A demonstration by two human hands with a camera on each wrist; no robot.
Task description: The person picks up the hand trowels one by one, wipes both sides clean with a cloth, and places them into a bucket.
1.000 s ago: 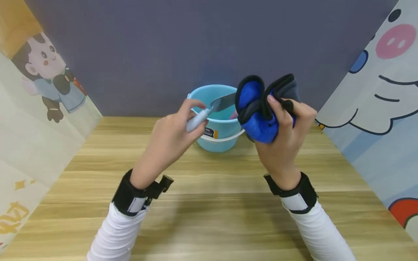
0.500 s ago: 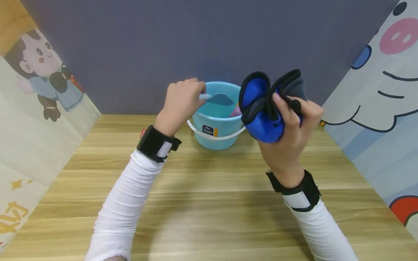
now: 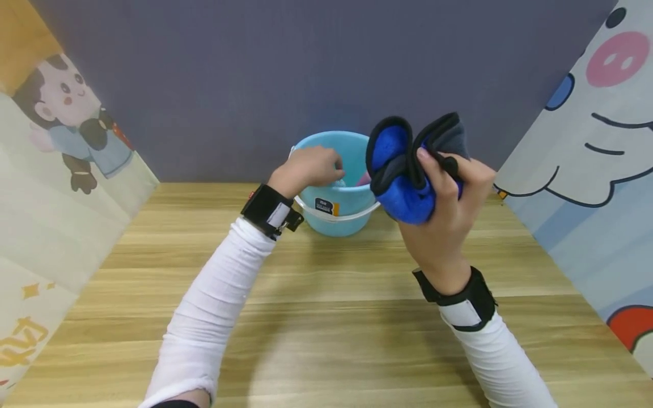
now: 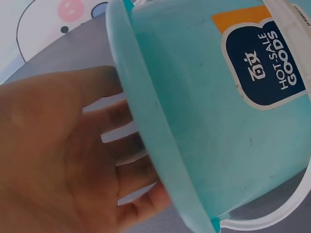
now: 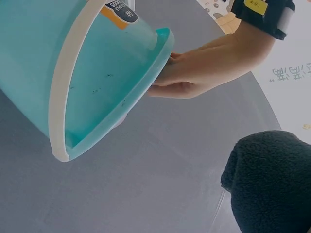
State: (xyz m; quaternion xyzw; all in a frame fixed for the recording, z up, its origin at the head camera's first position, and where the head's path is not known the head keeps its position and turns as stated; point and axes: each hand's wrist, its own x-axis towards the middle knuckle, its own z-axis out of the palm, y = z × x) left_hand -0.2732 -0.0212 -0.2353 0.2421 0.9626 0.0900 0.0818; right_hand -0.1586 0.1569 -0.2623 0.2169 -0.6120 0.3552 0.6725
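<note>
Wood-grain tabletop (image 3: 326, 317) under a grey back wall, cartoon panels on either side, and the action has shifted fast; a second ago the left hand (image 3: 308, 167) was out in front of the bucket (image 3: 334, 215) pinching a pale-handled knife, half a second ago it was up at the rim with the blade pointing in, and now that hand is down over the bucket's mouth with the knife gone from sight; the left wrist view shows the fingers (image 4: 121, 145) straight and spread just behind the rim, nothing in the grip, so the knife looks to have been let go inside, though the bucket wall hides it; something pink shows just right of that hand against the far inside wall, too hidden to name; the bucket stands in the same spot, white bail handle hanging down across its labelled front, directly under and ahead of the left hand; the right hand (image 3: 449, 198) has barely moved, raised to the right of the bucket, its grip clenched around the bunched blue cloth (image 3: 403, 170) with its black edging; my read is that the knife is finished with and the cloth is what remains in hand.
</note>
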